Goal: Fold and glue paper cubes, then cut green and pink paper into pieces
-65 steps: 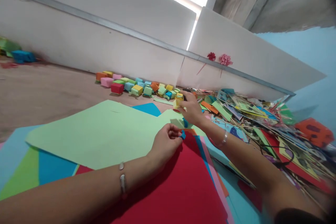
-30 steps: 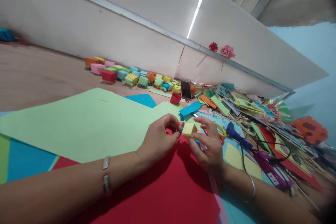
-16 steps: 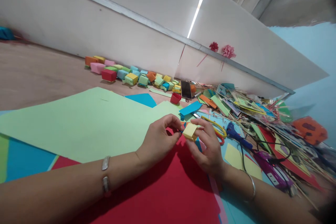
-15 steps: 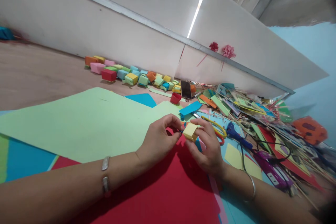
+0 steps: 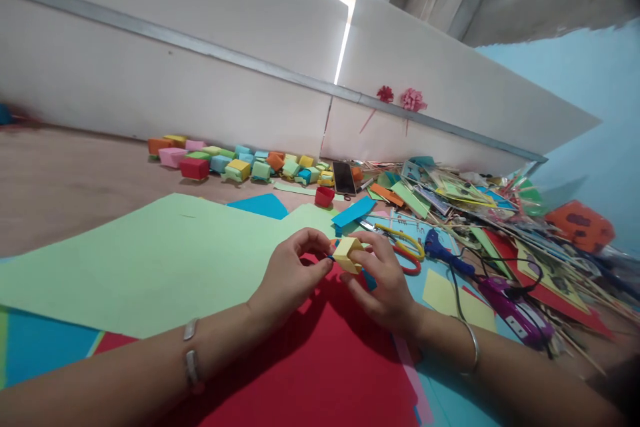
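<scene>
My right hand (image 5: 383, 277) holds a small pale yellow paper box (image 5: 346, 255), a finger tucked into its open side. At the box's left side, my left hand (image 5: 295, 270) pinches a small dark blue piece (image 5: 331, 257), mostly hidden by the fingertips. Both hands hover over a red paper sheet (image 5: 310, 360). Left of them lies a large light green sheet (image 5: 150, 260). Scissors (image 5: 407, 247) with yellow and red handles rest just beyond my right hand, near a blue paper strip (image 5: 354, 211).
Several small coloured paper boxes (image 5: 195, 168) line the wall at the back. A red paper cup shape (image 5: 325, 197) and a phone (image 5: 344, 177) sit nearby. To the right are a blue glue gun (image 5: 447, 253), a purple power strip (image 5: 517, 313) and a heap of paper scraps (image 5: 450, 190).
The camera view has shifted, so the scene sits lower and further left. The yellow box has turned in my right hand, showing more of its open side.
</scene>
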`<state>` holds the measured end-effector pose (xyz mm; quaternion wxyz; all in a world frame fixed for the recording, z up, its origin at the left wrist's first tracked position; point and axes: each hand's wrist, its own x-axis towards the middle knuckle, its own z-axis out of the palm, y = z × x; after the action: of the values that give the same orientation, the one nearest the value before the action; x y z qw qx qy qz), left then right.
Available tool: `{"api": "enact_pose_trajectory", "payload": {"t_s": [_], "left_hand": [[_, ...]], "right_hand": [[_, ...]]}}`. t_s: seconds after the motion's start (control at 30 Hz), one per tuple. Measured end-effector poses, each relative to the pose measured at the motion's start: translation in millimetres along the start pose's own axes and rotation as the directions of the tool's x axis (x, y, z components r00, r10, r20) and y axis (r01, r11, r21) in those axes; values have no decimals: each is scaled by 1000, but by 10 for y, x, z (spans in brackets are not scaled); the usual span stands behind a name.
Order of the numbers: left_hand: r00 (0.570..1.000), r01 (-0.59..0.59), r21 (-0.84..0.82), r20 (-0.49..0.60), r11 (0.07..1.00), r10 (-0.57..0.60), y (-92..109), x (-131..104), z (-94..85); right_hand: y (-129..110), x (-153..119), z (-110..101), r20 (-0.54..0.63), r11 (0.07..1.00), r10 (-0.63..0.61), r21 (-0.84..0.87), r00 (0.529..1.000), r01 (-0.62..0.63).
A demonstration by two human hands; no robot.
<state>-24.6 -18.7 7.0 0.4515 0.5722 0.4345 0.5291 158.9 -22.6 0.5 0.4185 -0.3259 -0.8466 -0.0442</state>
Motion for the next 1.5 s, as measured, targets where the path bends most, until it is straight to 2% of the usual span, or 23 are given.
{"api": "enact_pose_trajectory", "payload": {"t_s": [0.2, 0.5, 0.97, 1.5], "left_hand": [[999, 32, -19, 7, 999, -32, 7, -13, 2], [996, 90, -72, 18, 993, -89, 36, -27, 11], [978, 208, -171, 44, 963, -203, -18, -26, 21], [956, 292, -207, 74, 934, -283, 7, -26, 15]], "right_hand": [[18, -10, 10, -11, 999, -41, 22, 999, 41], [56, -29, 67, -29, 997, -56, -62, 998, 54], [60, -29, 35, -38, 981, -117, -158, 992, 110], [71, -67, 55, -9, 991, -93, -92, 996, 92]]}}
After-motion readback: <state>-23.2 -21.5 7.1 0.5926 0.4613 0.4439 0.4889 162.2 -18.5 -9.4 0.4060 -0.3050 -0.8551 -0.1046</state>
